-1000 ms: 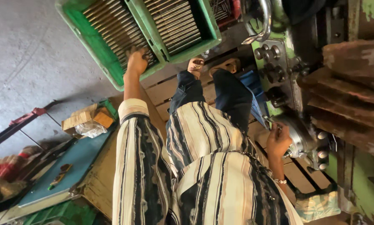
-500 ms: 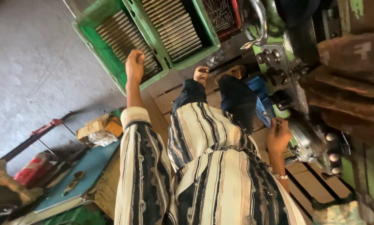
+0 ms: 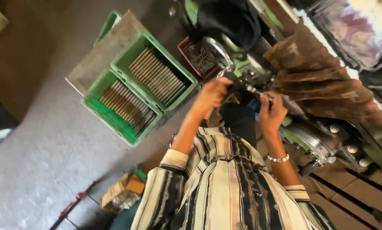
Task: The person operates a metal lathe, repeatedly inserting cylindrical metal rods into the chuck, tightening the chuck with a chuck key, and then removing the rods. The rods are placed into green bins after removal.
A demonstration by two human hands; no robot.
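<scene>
Two hands: my left hand (image 3: 214, 94) and right hand (image 3: 271, 111), fingers closed on a thin metal rod (image 3: 259, 91) at the green machine (image 3: 310, 140).
Crates: two green plastic crates (image 3: 127, 127) hold ribbed metal rods.
Floor: rough grey concrete floor (image 3: 42, 153).

a second ago the left hand (image 3: 211, 94) rests on the rim of the green crate of metal rods (image 3: 155, 76); now it is off the crate and up at the machine (image 3: 259, 72), closed around a small metal part (image 3: 254, 90). the right hand (image 3: 271, 111), earlier down at the round chuck (image 3: 314, 142), now sits just beside the left, fingers touching the same part. the view has swung too, so two green crates now lie left of the arms.
</scene>
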